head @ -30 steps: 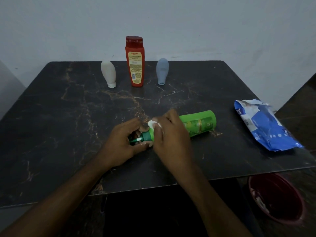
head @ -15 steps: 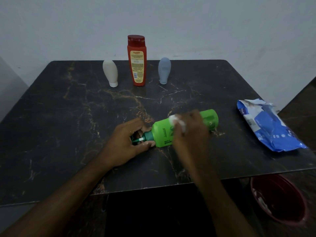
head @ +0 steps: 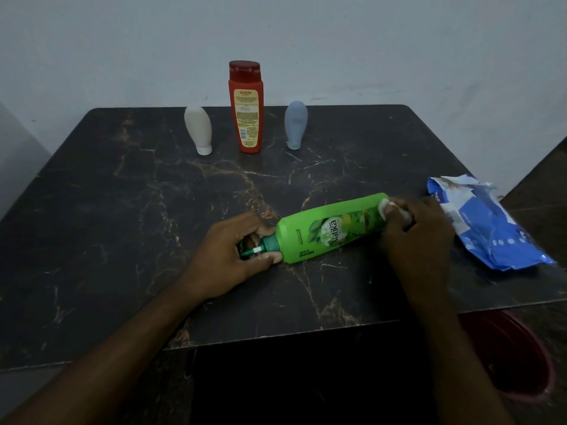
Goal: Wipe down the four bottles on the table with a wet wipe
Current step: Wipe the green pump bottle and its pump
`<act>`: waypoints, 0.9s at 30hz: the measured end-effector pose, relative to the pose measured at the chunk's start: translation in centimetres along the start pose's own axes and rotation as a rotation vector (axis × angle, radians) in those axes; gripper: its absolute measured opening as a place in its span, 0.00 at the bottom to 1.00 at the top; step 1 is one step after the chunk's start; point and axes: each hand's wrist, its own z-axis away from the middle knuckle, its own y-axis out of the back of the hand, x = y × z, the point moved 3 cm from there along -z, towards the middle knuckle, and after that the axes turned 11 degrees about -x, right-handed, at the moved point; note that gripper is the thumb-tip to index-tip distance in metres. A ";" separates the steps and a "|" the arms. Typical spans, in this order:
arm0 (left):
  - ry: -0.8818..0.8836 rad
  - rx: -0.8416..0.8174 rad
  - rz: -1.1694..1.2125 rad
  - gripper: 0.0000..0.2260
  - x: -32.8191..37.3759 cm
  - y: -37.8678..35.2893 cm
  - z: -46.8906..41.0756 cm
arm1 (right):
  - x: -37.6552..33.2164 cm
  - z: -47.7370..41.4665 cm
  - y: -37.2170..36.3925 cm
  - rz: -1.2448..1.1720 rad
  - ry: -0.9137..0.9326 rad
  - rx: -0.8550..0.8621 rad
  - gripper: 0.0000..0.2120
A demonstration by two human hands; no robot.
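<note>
The right hand (head: 417,228) has its fingers curled round a white wet wipe (head: 389,206), pressing it on the base end of the green bottle (head: 329,230). The left hand (head: 231,256) grips the pump neck at the bottle's other end, fingers wrapped round it. The bottle lies on its side on the dark marble desk (head: 122,240). At the far edge stand a white bottle (head: 198,130), a red bottle (head: 246,107) and a grey-blue bottle (head: 295,124). A blue wipes pack (head: 491,228) lies just right of the right hand.
</note>
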 end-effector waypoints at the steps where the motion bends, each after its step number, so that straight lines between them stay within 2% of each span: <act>1: 0.001 0.002 0.001 0.14 0.0 0.0 0.0 | -0.1 -0.1 -0.1 0.009 0.004 0.009 0.09; 4: -0.002 0.008 -0.009 0.14 0.1 0.0 0.0 | -3.2 1.6 -1.9 -0.049 0.141 -0.017 0.07; 7: 0.004 0.016 -0.028 0.15 0.1 0.1 0.1 | -6.5 4.5 -4.6 -0.086 0.313 -0.164 0.08; 9: -0.001 0.025 -0.034 0.15 0.1 0.1 0.1 | -6.7 5.2 -4.9 -0.095 0.362 -0.192 0.09; 11: -0.016 0.039 -0.040 0.15 0.1 0.2 0.2 | -5.1 4.1 -3.8 -0.120 0.311 -0.110 0.07; 15: -0.051 0.064 -0.046 0.16 0.8 0.0 -0.1 | -0.6 1.2 0.0 -0.080 0.079 0.007 0.08; 21: -0.090 0.079 -0.076 0.15 1.6 -0.4 -0.4 | 0.8 0.4 0.8 -0.058 0.004 0.038 0.10; 23: -0.089 0.086 -0.077 0.15 1.7 -0.4 -0.4 | -0.4 0.7 0.4 -0.047 0.020 0.021 0.08; 27: -0.086 0.104 -0.059 0.14 1.7 -0.4 -0.4 | -5.9 3.5 -1.9 -0.095 0.215 -0.078 0.09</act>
